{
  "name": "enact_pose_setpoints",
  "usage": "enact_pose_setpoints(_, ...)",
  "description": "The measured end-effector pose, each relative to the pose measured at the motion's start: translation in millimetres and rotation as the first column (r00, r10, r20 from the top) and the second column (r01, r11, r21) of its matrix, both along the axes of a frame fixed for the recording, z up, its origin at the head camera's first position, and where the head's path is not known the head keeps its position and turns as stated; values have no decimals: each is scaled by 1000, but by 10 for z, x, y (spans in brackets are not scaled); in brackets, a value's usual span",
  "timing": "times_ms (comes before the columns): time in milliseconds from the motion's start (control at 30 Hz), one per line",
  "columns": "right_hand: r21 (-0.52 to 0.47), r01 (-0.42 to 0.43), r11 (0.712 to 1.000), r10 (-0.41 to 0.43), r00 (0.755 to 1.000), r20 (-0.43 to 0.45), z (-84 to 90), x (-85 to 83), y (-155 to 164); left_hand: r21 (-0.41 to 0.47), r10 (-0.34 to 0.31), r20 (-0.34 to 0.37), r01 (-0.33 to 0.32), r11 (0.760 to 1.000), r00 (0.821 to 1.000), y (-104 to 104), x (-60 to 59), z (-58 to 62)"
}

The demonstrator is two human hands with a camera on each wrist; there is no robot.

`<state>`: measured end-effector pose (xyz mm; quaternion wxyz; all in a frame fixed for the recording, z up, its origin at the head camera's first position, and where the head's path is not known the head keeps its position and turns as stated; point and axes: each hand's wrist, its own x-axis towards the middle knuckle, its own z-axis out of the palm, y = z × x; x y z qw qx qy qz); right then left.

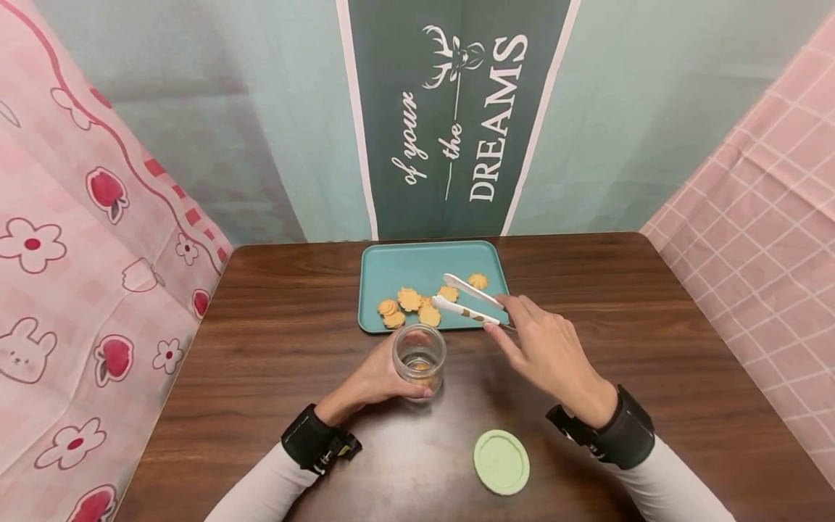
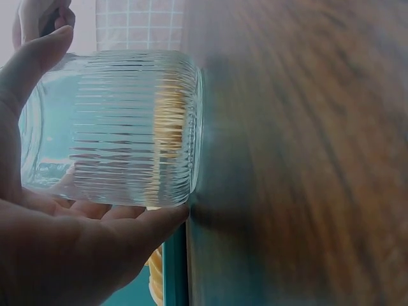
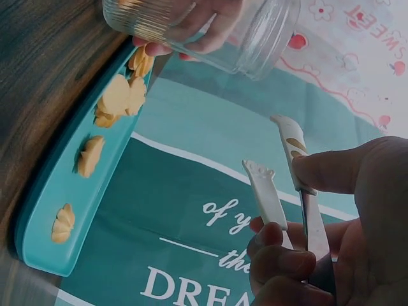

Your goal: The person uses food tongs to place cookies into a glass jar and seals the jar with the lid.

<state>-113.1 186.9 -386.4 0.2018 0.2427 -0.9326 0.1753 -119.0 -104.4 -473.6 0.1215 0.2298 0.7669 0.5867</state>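
Left cloth: a pink cloth [image 1: 78, 275] printed with flowers, apples and rabbits hangs at the left edge of the scene.
Table: a dark wooden table [image 1: 274, 341] carries everything in play.
Left hand: the left hand [image 1: 372, 380] wraps the near-left side of the glass jar, fingers curled round the ribbed wall and thumb on the opposite side; the left wrist view shows palm and fingertips pressed to the glass.
Glass jar: the ribbed glass jar [image 1: 419, 357] stands upright on the table, just near of the tray's front edge, mouth uncovered; something pale orange shows at its bottom, too blurred to name.
Tray: a teal tray [image 1: 391, 262] sits at the far middle of the table, against the backdrop.
Cookies: several flower-shaped cookies [image 1: 409, 299] lie in the near half of the tray, most bunched at the near left, one apart toward the right.
Banner: a dark green banner [image 1: 457, 116] with white lettering hangs behind the tray.
Tongs: white tongs [image 1: 470, 297] angle over the tray's right half, tips apart above the cookies and gripping none.
Lid: a pale green lid [image 1: 501, 462] lies flat on the near table, well apart from the jar.
Right hand: the right hand [image 1: 548, 355] pinches the tongs' handle end, thumb on one arm, fingers curled against the other.
Right cloth: a pink checked cloth [image 1: 770, 239] closes the right side.
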Motion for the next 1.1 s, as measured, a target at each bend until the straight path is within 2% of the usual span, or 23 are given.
enact_pose_setpoints(433,-15,17,1000,-16,1000,27,-101,-48,-7,-10,0,3,0,1000,1000,0,5,10)
enact_pose_setpoints(633,-5,33,999,-33,999,39,-140,-106,8,4,-6,-17,6,1000,1000,5,-2,6)
enact_pose_setpoints(1100,42,63,997,-68,986,150,-278,-242,3,14,-14,-15,15,1000,1000,8,-10,6)
